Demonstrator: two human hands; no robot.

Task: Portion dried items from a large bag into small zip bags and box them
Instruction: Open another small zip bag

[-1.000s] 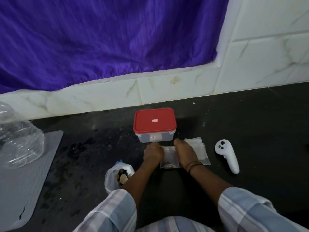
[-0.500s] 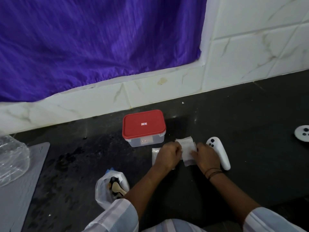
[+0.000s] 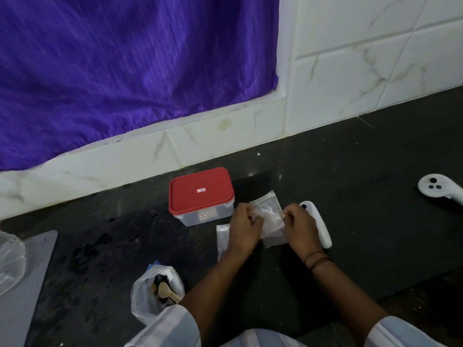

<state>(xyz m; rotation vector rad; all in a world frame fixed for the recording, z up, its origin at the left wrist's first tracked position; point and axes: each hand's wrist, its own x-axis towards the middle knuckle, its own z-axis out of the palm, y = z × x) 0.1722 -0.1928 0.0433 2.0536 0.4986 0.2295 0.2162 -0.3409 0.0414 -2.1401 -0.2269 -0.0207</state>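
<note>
Both hands work over a dark stone floor. Left hand [image 3: 244, 227] and right hand [image 3: 298, 225] each pinch an edge of an empty small zip bag [image 3: 268, 209], lifted a little off the floor between them; fingers curled on the plastic. More clear zip bags [image 3: 274, 236] lie flat beneath, and another zip bag [image 3: 222, 237] lies partly under the left hand. Red-lidded box [image 3: 201, 195], lid on, stands at 10 o'clock of the hands, near the wall tiles. Large bag [image 3: 156, 295] with dried items, mouth open, at 7 o'clock, beside the left forearm. White controller [image 3: 319, 226] just beside the right hand at 3 o'clock; second controller [image 3: 439, 190] well apart, far right. Grey mat [image 3: 27, 284] at far left, crumpled clear plastic [image 3: 10, 261] on it.
</note>
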